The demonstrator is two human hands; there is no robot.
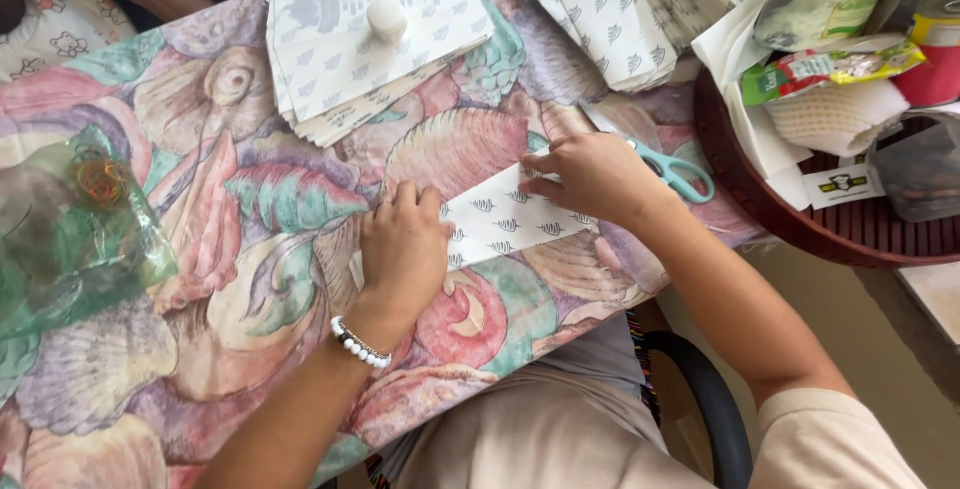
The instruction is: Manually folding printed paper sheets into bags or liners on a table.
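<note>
At the near edge of the table (200, 249), just in front of you, your left hand (403, 249) lies flat with fingers together, pressing down the left end of a white printed paper sheet (505, 219), while your right hand (590, 177) pinches the sheet's upper right edge between thumb and fingertips. Neither hand closes around anything else; both are on this one sheet, which lies slanted on the shell-patterned cloth between them. You appear to be midway through folding it: one crease seems to be pressed in along the upper edge, but the sheet is not yet a finished piece like those in the piles, so I judge most of the folding remains. At twelve o'clock from your hands a stack of finished paper pieces (350, 59) lies fanned, held down by a small round white knob (386, 19); at one o'clock a second pile of the same printed paper (610, 9) lies near the far edge. Teal-handled scissors (675, 171) lie just beyond your right hand at three o'clock, close enough to snag your wrist. A dark red round tray (800, 234) crowded with packets stands further right. At nine o'clock a clear bag with rubber bands (80, 219) lies well apart, out of the way.
</note>
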